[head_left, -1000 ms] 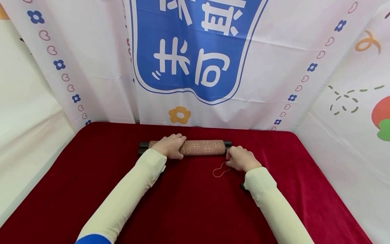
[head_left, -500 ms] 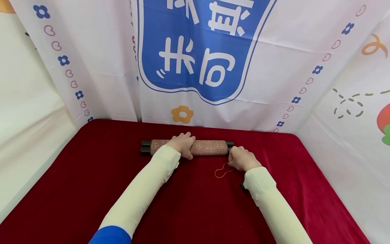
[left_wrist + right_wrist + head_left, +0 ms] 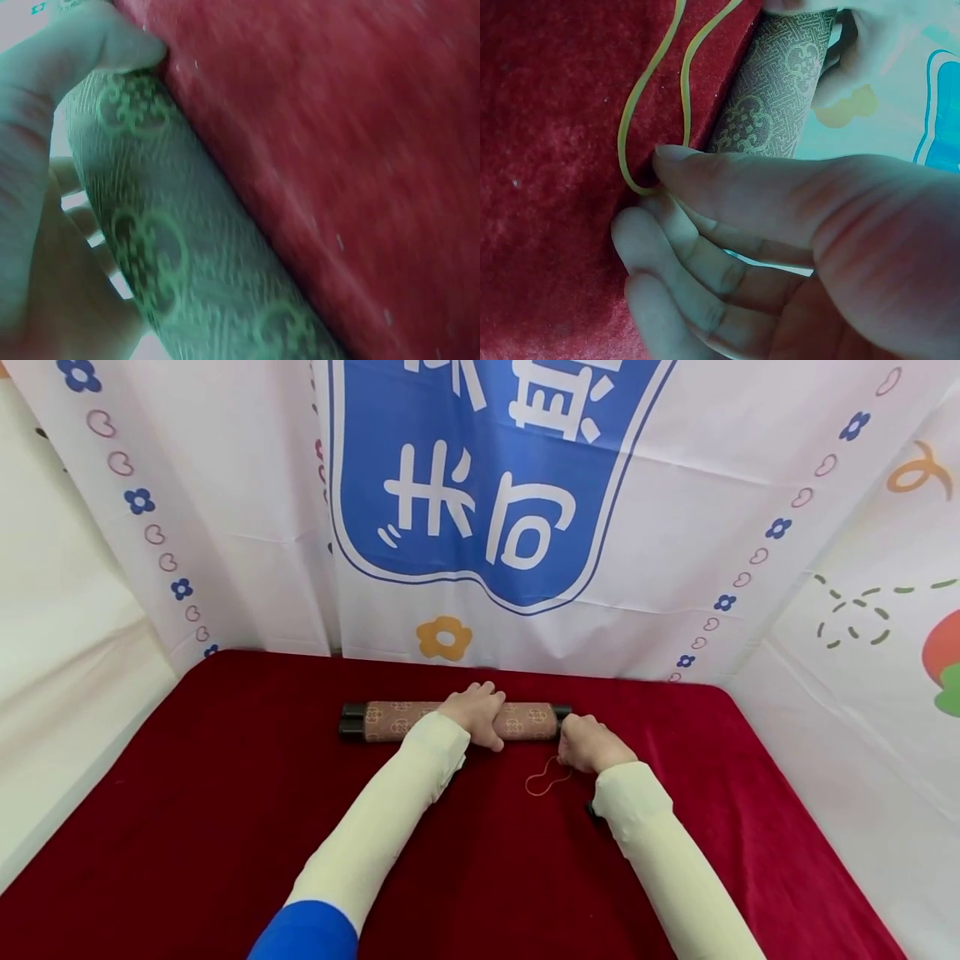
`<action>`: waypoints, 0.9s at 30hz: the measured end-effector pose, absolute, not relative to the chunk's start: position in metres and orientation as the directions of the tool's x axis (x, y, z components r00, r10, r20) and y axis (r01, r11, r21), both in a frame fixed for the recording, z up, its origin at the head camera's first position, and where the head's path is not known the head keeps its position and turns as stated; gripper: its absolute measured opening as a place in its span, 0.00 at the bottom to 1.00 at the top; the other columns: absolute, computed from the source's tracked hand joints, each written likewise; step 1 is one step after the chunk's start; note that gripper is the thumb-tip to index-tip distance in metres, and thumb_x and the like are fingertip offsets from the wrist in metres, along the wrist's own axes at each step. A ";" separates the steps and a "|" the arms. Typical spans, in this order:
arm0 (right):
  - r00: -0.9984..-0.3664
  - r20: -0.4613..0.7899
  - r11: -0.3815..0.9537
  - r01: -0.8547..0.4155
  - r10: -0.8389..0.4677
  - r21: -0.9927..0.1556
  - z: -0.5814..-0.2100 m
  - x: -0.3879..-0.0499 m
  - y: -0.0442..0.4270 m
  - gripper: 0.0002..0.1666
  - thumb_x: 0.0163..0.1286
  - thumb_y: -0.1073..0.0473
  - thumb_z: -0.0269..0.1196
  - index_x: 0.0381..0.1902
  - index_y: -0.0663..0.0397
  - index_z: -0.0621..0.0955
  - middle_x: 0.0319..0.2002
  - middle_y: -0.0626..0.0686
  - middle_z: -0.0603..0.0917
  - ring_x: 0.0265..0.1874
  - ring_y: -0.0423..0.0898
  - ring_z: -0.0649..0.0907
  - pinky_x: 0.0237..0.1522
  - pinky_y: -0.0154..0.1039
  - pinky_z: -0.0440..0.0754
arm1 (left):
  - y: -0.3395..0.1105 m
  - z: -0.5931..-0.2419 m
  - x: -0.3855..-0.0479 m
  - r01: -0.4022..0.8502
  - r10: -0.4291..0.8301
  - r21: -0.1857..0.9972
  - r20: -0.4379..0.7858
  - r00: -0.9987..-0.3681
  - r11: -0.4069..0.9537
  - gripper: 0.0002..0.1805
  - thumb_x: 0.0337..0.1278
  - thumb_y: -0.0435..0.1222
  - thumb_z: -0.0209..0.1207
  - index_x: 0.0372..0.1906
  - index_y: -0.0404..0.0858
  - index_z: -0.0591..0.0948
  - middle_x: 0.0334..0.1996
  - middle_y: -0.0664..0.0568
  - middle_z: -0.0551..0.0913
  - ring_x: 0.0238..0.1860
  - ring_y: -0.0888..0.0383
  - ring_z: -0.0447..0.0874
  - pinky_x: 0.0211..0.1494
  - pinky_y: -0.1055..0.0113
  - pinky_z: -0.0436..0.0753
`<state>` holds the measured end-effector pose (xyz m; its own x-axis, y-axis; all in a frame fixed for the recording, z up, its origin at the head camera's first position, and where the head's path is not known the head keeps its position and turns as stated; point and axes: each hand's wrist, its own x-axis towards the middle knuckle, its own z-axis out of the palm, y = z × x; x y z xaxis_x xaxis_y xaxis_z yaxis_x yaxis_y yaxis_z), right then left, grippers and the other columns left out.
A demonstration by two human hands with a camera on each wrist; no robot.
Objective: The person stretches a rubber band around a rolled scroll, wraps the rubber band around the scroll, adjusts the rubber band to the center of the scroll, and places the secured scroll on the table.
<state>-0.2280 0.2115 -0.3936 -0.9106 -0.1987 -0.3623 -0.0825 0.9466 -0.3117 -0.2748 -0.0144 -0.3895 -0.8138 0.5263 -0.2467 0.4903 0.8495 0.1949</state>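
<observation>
A rolled scroll (image 3: 397,720) in brown-pink patterned fabric, with dark rod ends, lies crosswise on the red cloth. My left hand (image 3: 477,714) lies over it right of its middle; in the left wrist view the thumb and fingers of this hand (image 3: 45,150) curl round the patterned roll (image 3: 180,225). At the scroll's right end is my right hand (image 3: 592,743). In the right wrist view my right hand (image 3: 780,247) pinches a thin yellow elastic loop (image 3: 624,135) between thumb and forefinger. The loop (image 3: 528,787) rests on the cloth in the head view.
Red velvet cloth (image 3: 480,860) covers the table. Behind it hangs a white curtain (image 3: 270,577) with a blue sign (image 3: 480,552) and an orange flower (image 3: 444,637). A small dark object (image 3: 592,812) shows at the right cuff. White fabric walls stand at both sides.
My left hand has slid to the right along the scroll, leaving more of its left part uncovered. The right hand has stayed by the scroll's right end with the loop.
</observation>
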 end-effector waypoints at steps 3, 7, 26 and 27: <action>-0.903 -0.370 0.942 -0.094 -0.217 -0.322 -0.404 -0.236 0.220 0.24 0.70 0.67 0.64 0.13 0.46 0.78 0.15 0.47 0.75 0.17 0.44 0.70 0.24 0.39 0.71 | -0.007 -0.392 -0.276 0.493 0.534 0.214 -0.234 -0.812 0.843 0.50 0.60 0.52 0.72 0.82 0.39 0.64 0.79 0.43 0.66 0.80 0.43 0.63 0.76 0.40 0.71; -0.905 -0.381 0.942 -0.056 -0.187 -0.330 -0.391 -0.226 0.214 0.26 0.67 0.71 0.60 0.10 0.47 0.72 0.12 0.46 0.67 0.15 0.43 0.64 0.21 0.37 0.65 | 0.001 -0.392 -0.274 0.484 0.537 0.250 -0.224 -0.813 0.838 0.48 0.61 0.53 0.70 0.82 0.40 0.64 0.79 0.42 0.66 0.80 0.42 0.62 0.78 0.37 0.67; -0.939 -0.196 0.879 -0.172 -0.283 -0.444 -0.369 -0.195 0.221 0.05 0.70 0.63 0.67 0.31 0.54 0.85 0.26 0.50 0.85 0.25 0.43 0.80 0.33 0.36 0.79 | 0.017 -0.405 -0.283 0.471 0.484 0.118 -0.131 -0.865 0.874 0.33 0.46 0.60 0.74 0.53 0.44 0.84 0.57 0.49 0.83 0.56 0.46 0.81 0.58 0.46 0.83; -0.939 -0.190 0.874 -0.176 -0.287 -0.452 -0.368 -0.193 0.222 0.04 0.69 0.64 0.67 0.32 0.54 0.85 0.26 0.50 0.85 0.25 0.43 0.80 0.33 0.36 0.79 | 0.019 -0.406 -0.282 0.477 0.486 0.101 -0.123 -0.865 0.873 0.33 0.45 0.60 0.74 0.52 0.44 0.84 0.56 0.49 0.84 0.55 0.46 0.82 0.57 0.46 0.84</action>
<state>-0.1932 0.2222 -0.3679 -0.9389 -0.2874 -0.1895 -0.1764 0.8744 -0.4521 -0.2824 0.0189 -0.4056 -0.8651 0.4863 -0.1232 0.4765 0.8733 0.1012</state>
